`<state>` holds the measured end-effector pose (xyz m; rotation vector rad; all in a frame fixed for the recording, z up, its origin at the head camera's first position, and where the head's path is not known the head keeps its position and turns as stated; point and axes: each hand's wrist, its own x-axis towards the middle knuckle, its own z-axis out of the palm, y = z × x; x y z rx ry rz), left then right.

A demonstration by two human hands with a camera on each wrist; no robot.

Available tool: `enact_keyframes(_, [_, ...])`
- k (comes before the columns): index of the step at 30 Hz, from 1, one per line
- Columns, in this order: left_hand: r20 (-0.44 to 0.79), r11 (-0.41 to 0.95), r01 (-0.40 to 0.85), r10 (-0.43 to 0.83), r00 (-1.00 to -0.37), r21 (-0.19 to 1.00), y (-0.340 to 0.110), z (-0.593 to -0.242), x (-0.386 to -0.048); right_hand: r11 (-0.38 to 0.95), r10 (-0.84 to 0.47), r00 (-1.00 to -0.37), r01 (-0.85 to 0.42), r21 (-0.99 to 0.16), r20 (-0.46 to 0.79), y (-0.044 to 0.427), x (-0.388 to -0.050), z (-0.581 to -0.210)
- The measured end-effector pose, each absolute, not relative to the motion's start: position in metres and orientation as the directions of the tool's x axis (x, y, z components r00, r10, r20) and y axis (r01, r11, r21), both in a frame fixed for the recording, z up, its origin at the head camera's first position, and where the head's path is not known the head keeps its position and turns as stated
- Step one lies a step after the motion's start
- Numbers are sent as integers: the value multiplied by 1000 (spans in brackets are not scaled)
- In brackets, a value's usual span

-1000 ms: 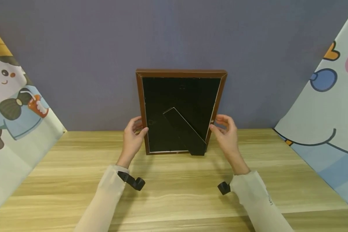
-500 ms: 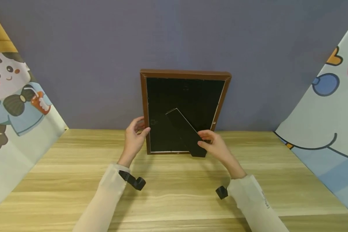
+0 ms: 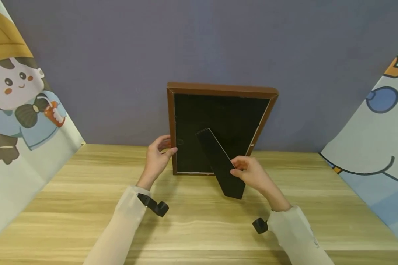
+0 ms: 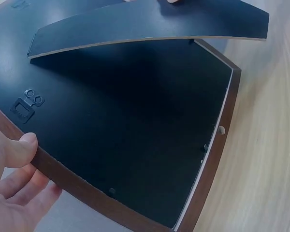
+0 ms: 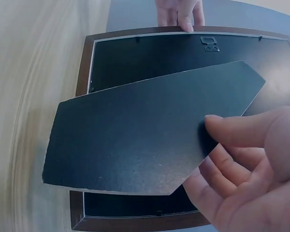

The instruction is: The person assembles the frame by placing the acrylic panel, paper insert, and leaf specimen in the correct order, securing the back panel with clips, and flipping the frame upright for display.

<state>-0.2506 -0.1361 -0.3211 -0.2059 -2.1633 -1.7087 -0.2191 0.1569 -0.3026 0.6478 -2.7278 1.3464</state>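
Observation:
A picture frame (image 3: 223, 88) with a brown border and black back stands upright on the table, its back facing me. My left hand (image 3: 156, 157) grips its left edge, thumb on the back side and fingers behind the border. With thumb and fingers, my right hand (image 3: 252, 173) pinches the right edge of the black easel stand (image 3: 219, 165). The stand slants down to the right and is swung out from the backing, as the gap in the left wrist view shows. A small metal hanger (image 4: 23, 110) sits on the backing near my left thumb. The frame's front is hidden.
Light wood-grain table (image 3: 192, 228) lies under the frame and my forearms. A grey-purple wall (image 3: 119, 73) rises close behind. Cartoon-printed panels flank it, a left panel (image 3: 23, 95) and a right panel (image 3: 368, 147). Each wrist carries a black camera.
My right hand has left the frame's right border, moved down and left to the stand, and pulled its lower end out toward me. My left hand keeps its grip on the left edge.

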Motion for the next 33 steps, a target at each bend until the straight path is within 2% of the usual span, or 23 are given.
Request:
enact_keyframes(10, [358,252,328,-82,-930,910,-139,-322,-245,511,-383,-902,-386,-768,198,158,-202,-303])
enact_keyframes(22, [334,312,312,-17,-942,897,-145,-322,-237,484,-431,-879,-417,-770,204,158,-181,-309])
enact_keyframes(33, [447,322,439,55,-893,839,-151,-326,-236,447,-471,-852,-453,-771,228,156,-174,-320])
